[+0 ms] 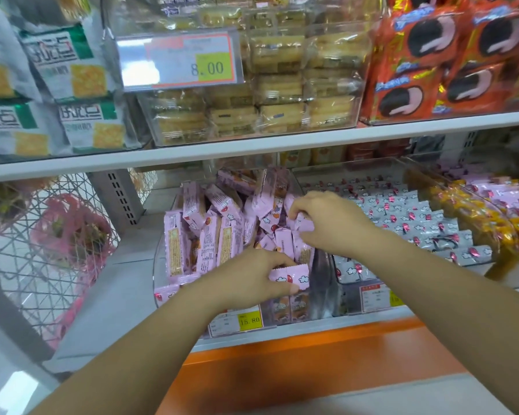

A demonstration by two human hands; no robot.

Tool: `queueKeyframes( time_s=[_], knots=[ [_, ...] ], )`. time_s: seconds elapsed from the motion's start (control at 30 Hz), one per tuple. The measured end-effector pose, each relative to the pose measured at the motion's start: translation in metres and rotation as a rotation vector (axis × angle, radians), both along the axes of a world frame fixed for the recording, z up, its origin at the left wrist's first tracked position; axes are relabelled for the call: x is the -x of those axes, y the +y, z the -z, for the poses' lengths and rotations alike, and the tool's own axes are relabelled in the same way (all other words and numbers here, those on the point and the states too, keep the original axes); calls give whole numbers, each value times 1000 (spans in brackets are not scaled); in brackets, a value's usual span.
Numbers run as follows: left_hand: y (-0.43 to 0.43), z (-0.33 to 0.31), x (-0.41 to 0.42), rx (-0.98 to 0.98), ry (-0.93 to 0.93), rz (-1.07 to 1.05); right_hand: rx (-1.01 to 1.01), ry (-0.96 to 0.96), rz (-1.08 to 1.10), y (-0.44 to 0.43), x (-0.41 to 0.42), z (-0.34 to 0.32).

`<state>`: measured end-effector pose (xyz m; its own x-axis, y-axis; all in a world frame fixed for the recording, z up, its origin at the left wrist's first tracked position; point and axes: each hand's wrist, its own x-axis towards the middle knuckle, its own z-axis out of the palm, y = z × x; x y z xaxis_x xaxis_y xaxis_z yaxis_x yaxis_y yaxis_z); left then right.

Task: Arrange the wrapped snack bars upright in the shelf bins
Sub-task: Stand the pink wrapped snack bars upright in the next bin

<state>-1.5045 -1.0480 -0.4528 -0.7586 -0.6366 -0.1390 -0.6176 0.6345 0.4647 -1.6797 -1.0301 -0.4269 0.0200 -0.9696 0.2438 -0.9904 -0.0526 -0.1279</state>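
Note:
A clear plastic bin [159, 265] on the lower shelf holds several pink wrapped snack bars [210, 223], some upright, others tilted and piled at the back. My left hand [252, 277] is at the bin's front and pinches one pink bar [291, 275] by its end. My right hand [333, 223] reaches into the bin's right side, its fingers curled round another pink bar [304, 226].
To the right stands a bin of grey wrapped bars [408, 223], then yellow and pink packs [492, 211]. Price tags [249, 320] hang on the bin fronts. An upper shelf [252, 148] overhangs. A wire basket [42, 235] sits left. An orange ledge [312, 354] runs below.

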Motion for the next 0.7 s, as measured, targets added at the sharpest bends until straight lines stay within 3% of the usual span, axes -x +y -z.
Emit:
queueKeyframes(
  time_s=[0.1, 0.2, 0.3, 0.37, 0.53, 0.7],
  knots=[
    [1, 1, 0, 5, -1, -1, 170, -185, 66, 12, 4, -9],
    [2, 1, -1, 3, 5, 10, 284, -538, 82, 33, 20, -14],
    [3, 0, 0, -2, 15, 9, 306, -833, 70, 54, 34, -18],
    [4, -1, 0, 5, -2, 11, 259, -899, 31, 61, 39, -19],
    [10, -6, -1, 57, -30, 15, 125, -709, -46, 67, 35, -23],
    [13, -6, -4, 95, -66, 10, -29, -289, -142, 65, 24, -32]
  ],
)
